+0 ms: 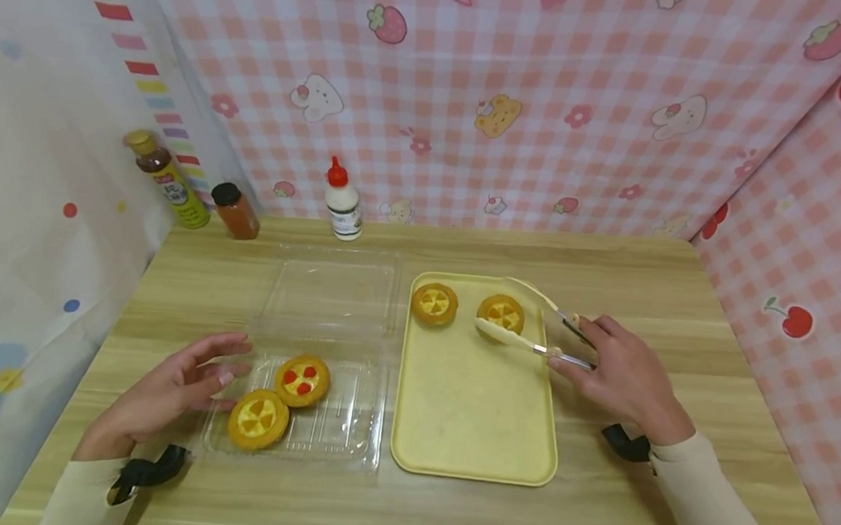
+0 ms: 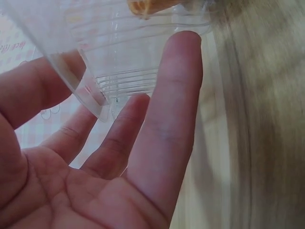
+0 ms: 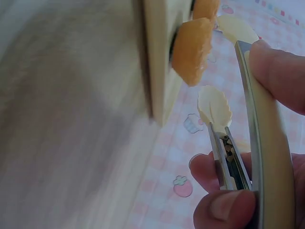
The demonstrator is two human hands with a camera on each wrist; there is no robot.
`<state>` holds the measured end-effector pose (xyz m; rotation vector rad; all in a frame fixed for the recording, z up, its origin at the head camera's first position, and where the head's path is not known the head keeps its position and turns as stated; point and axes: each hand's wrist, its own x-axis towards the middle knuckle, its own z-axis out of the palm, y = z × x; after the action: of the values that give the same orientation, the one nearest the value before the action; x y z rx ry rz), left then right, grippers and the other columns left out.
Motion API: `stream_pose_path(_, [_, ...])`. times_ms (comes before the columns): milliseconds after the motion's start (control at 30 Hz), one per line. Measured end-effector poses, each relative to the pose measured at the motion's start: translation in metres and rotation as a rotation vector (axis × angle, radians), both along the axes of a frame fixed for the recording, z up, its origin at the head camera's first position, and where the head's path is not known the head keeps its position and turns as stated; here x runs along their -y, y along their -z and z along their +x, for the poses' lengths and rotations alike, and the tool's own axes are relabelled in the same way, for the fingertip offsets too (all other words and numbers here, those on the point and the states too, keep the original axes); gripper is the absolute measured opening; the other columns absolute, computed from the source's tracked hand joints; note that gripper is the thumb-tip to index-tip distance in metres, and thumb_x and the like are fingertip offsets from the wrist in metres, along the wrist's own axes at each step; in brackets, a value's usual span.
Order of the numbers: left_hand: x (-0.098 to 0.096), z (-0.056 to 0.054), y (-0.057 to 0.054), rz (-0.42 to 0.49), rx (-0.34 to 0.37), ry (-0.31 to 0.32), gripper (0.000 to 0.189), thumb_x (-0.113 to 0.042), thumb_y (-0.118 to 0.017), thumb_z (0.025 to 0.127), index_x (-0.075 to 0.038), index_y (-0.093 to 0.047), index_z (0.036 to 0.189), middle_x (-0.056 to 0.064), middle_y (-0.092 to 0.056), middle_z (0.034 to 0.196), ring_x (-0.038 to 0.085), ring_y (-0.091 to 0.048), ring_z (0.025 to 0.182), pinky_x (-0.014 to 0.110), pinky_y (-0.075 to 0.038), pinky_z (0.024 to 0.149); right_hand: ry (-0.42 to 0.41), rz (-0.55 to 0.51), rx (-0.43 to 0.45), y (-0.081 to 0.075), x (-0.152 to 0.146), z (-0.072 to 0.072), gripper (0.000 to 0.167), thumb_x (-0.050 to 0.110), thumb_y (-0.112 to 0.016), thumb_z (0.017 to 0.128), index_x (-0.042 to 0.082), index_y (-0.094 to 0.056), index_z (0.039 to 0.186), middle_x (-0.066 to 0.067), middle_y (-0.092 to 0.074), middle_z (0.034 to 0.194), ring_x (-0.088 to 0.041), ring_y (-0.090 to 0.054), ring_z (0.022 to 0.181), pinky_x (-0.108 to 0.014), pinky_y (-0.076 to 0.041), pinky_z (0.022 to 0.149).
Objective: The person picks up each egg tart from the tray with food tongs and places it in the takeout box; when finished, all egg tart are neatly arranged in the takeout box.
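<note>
My right hand (image 1: 626, 379) grips a pair of tongs (image 1: 559, 354) with cream-coloured tips and metal arms. The tongs are spread, one tip beyond a fruit-topped egg tart (image 1: 502, 312) and the other overlapping its near side in the head view. Another such tart (image 1: 434, 304) sits at the far left corner of the yellow tray (image 1: 476, 410). At the left edge of a clear plastic container (image 1: 338, 426), my left hand (image 1: 167, 387) has relaxed fingers around the wall. Inside lie a tart with red pieces (image 1: 301, 381) and a tart with yellow wedges (image 1: 258, 420).
The container's clear lid (image 1: 332, 293) lies folded back behind it. Along the table's back edge stand a gold-capped sauce bottle (image 1: 168, 183), a black-capped jar (image 1: 236, 213) and a white squeeze bottle (image 1: 343, 205) with a red nozzle. Patterned cloth (image 1: 439, 79) hangs behind the wooden table (image 1: 448, 517).
</note>
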<state>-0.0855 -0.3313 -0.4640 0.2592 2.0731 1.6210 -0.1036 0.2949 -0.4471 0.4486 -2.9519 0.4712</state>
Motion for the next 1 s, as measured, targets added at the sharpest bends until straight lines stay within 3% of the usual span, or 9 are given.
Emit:
stream_pose_path(133, [-0.001,-0.001,-0.001,0.010,-0.021,0.015,0.055,-0.014,-0.050,0.113,-0.003,-0.028,0.163,-0.007,-0.049,0.154,0.002,-0.063,0.127,0.042,-0.066,0.089,0.010,0.009,0.009,0.002,-0.006,0.004,0.076,0.055,-0.075,0.094,-0.002,-0.062,0.142,-0.017,-0.068,0.121,-0.031,-0.067,0.096,-0.055,-0.058,0.083])
stream_pose_path(433, [0.000,-0.002,-0.003,0.026,-0.031,0.031,0.054,-0.011,-0.048,0.113,-0.001,-0.027,0.162,-0.008,-0.048,0.154,0.001,-0.062,0.128,0.042,-0.066,0.089,0.012,0.039,-0.019,0.004,-0.011,0.005,0.077,0.058,-0.078,0.091,0.001,-0.064,0.141,-0.012,-0.068,0.114,-0.022,-0.061,0.082,-0.048,-0.056,0.073])
stream_pose_path(733, [0.002,0.000,-0.001,0.025,-0.033,0.028,0.054,-0.011,-0.048,0.113,-0.001,-0.027,0.162,-0.008,-0.048,0.154,0.001,-0.062,0.128,0.042,-0.065,0.090,-0.009,0.037,-0.033,0.012,-0.010,0.006,0.069,0.055,-0.081,0.089,0.006,-0.067,0.136,-0.013,-0.070,0.120,-0.033,-0.071,0.095,-0.057,-0.059,0.078])
stream_pose_path(1000, [0.003,0.002,-0.002,0.020,-0.029,0.022,0.054,-0.012,-0.049,0.113,-0.001,-0.028,0.162,-0.007,-0.048,0.155,0.001,-0.062,0.128,0.042,-0.065,0.089,-0.030,0.035,-0.086,0.010,-0.008,0.005,0.064,0.051,-0.085,0.086,0.008,-0.073,0.131,-0.011,-0.073,0.115,-0.031,-0.072,0.089,-0.055,-0.060,0.075])
